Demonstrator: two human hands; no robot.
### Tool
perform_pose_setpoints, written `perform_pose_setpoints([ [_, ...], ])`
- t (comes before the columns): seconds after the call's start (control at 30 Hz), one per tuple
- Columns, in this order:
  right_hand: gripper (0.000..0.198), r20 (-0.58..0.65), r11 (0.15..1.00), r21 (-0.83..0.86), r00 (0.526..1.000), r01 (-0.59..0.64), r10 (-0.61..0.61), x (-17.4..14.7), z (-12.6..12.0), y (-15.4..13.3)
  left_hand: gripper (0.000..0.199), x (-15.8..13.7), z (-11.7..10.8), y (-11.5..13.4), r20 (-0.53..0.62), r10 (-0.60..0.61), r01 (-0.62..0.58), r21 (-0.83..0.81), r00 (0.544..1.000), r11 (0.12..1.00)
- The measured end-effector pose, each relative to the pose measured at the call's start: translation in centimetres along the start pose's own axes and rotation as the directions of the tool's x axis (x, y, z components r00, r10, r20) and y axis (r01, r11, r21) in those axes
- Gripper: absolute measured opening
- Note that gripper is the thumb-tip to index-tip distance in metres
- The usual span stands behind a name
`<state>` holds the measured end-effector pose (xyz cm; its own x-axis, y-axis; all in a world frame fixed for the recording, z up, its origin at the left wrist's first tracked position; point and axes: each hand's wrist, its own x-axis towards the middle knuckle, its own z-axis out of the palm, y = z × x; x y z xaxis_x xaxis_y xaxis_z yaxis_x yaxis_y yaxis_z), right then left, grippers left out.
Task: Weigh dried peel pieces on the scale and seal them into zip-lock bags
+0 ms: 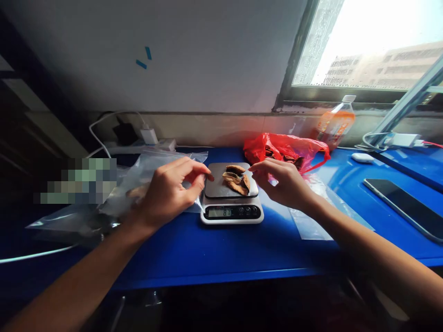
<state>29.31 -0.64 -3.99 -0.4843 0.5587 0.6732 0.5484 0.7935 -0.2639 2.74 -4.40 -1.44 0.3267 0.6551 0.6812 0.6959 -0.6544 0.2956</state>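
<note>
A small white kitchen scale (pixel 232 215) stands on the blue table, its display reading what looks like 8.7. Several dried brown slices with curled edges (pixel 237 180) lie on its metal plate, towards the right. Beside the plate's left edge is my left hand (pixel 178 186), thumb and index finger brought together around a small dark bit at the fingertips that I cannot identify. My right hand (pixel 280 182) hovers at the plate's right edge, close to the slices. Its fingers are pinched together; whatever lies between them, if anything, is too small to make out.
Behind the scale, an open red plastic bag (pixel 287 150) holds more dark dried pieces. Clear zip bags (pixel 128 180) lie at left, another clear bag (pixel 321 216) under my right forearm. An orange drink bottle (pixel 335 122), phone (pixel 406 207), earbud case (pixel 362 158) and charger (pixel 148 136) are around.
</note>
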Motion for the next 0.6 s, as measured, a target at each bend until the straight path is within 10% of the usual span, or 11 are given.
perform_pose_setpoints([
  [0.4, 0.017, 0.094, 0.999, 0.031, 0.995, -0.027, 0.024, -0.9, 1.5, -2.6, 0.014, -0.6, 1.5, 1.3, 0.169, 0.237, -0.261, 0.145, 0.957, 0.954],
  [0.6, 0.018, 0.108, 0.989, 0.131, 0.993, -0.068, 0.054, 0.1, 1.9, -3.0, 0.010, -0.6, 1.3, 0.9, 0.257, 0.244, -0.241, -0.043, 0.935, 0.970],
])
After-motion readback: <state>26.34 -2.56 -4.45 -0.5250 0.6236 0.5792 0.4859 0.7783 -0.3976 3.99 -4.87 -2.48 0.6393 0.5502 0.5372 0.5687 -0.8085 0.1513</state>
